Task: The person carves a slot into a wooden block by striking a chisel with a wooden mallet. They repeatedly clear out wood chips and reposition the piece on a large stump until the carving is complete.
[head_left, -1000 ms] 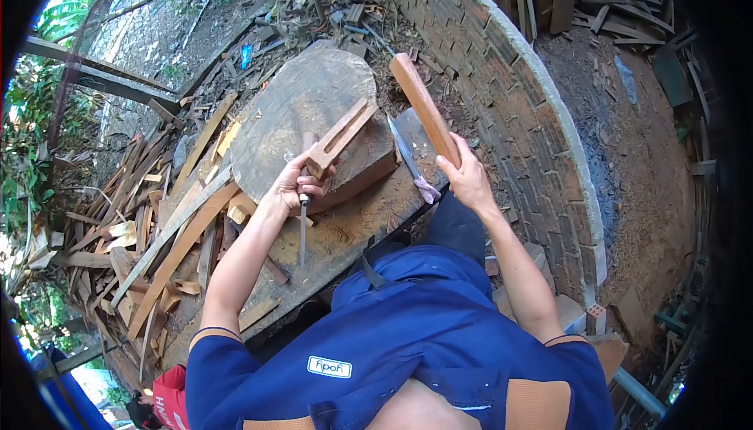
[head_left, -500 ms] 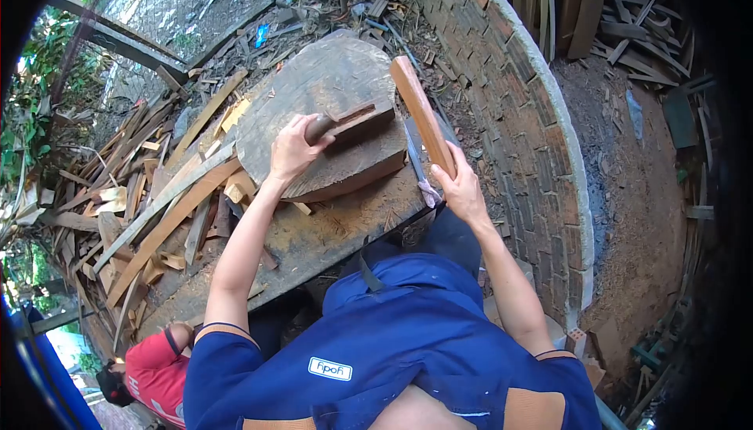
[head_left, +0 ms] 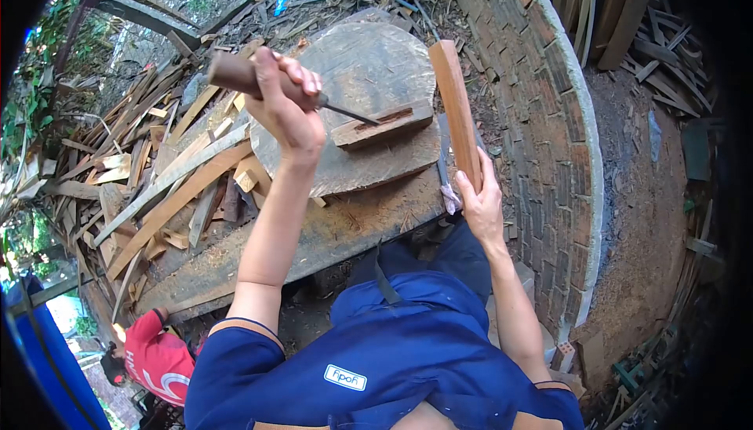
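Note:
My left hand (head_left: 289,124) is wrapped around the brown wooden handle of a chisel (head_left: 351,114). The slim metal blade slants down to the right, its tip at the long slot cut in a small wooden block (head_left: 384,130). That block lies on a thick round wood slab (head_left: 353,61), which sits on a bench. Off to the right, my right hand (head_left: 484,209) grips the lower end of a smooth reddish-brown wooden bar (head_left: 455,100), held upright and apart from the block. Part of the chisel handle is hidden by my fingers.
A long blade with a pale cloth-wrapped handle (head_left: 450,198) lies at the slab's right edge. Offcuts (head_left: 169,187) pile up on the left of the bench (head_left: 314,245). A brick wall (head_left: 541,116) curves along the right. At lower left is a person in a red shirt (head_left: 157,355).
My left hand has risen and tilted, bringing the chisel's blade into view over the block's slot. The wooden bar stays in my right hand. The whole view has shifted slightly.

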The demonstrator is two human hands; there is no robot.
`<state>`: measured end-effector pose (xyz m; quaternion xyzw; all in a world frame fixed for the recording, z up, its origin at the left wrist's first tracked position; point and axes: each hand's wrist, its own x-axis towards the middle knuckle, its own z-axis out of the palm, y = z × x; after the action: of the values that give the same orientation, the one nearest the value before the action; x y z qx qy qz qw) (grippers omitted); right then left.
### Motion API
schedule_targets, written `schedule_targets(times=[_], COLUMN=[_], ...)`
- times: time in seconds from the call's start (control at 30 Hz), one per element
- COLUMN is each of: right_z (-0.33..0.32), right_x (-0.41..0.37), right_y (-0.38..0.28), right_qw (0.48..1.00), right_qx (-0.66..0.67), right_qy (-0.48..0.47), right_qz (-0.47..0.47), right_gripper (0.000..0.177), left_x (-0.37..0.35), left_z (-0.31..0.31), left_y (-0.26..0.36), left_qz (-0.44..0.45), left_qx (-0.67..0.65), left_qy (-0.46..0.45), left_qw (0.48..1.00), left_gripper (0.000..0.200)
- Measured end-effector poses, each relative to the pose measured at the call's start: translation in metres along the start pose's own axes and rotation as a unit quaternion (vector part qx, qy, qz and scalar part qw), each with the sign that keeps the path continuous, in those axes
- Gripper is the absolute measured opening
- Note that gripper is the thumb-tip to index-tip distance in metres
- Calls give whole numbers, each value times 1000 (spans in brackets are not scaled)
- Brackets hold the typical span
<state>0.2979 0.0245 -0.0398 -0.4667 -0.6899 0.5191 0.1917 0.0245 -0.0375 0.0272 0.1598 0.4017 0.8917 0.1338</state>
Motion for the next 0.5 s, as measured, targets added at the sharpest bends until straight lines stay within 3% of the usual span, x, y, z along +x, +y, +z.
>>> schedule_targets(times=[0.07,0.23,0.4,0.5], right_z=[-7,-8,-4,0], right_x=[-5,-9,-11,-5], right_y=[-16,10,6,-9], right_qw=[995,998,998,995], right_qx=[5,-27,9,14], right_qy=[-22,2,16,9], right_qz=[98,54,60,98], right_gripper=[57,54,52,52], left_x=[-11,-45,-40,-29], left_z=[-2,-18,-11,-7], left_y=[-16,-39,-17,-16], left_qz=[-13,-3,-27,39], left_qx=[13,102,64,49], left_qy=[1,-44,-23,-20], left_qw=[1000,994,997,998], left_gripper=[35,49,56,54])
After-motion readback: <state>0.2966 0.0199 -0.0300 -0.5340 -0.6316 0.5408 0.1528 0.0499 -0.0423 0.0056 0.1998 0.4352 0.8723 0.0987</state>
